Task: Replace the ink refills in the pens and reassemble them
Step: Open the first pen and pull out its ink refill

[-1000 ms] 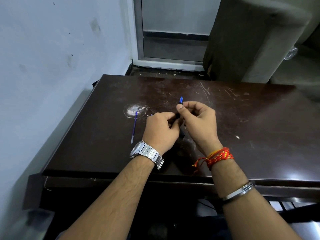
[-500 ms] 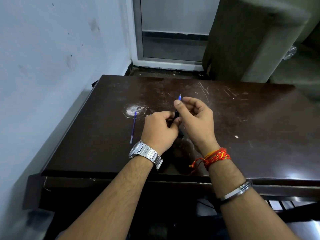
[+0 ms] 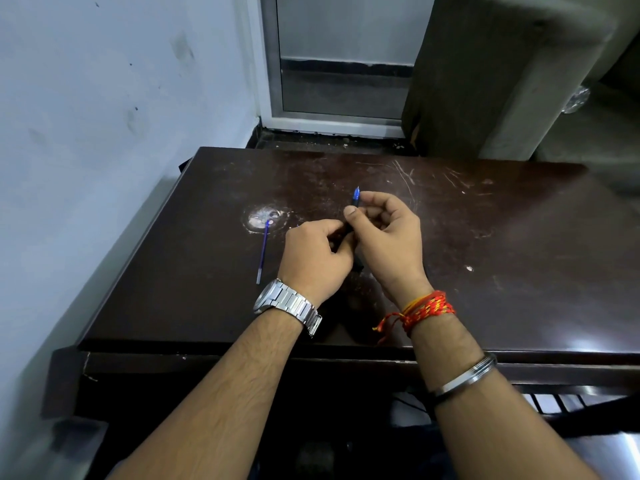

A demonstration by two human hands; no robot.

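Note:
Both hands meet over the middle of the dark wooden table (image 3: 485,237) and grip one dark pen (image 3: 355,199). Its blue tip points up and away, sticking out above my right hand (image 3: 388,237), whose thumb and fingers pinch the front part. My left hand (image 3: 315,258), with a metal watch on the wrist, is closed around the lower barrel, which is mostly hidden. A loose blue ink refill (image 3: 262,252) lies on the table to the left of my left hand, pointing away from me.
A pale worn patch (image 3: 262,218) marks the table at the refill's far end. A light wall runs along the left, close to the table's edge. Beyond the far edge stand a metal-framed door (image 3: 339,64) and a grey upholstered block (image 3: 502,74).
My right hand has shifted slightly along the pen's front part, and the blue tip now shows a little more. The refill on the table has not moved.

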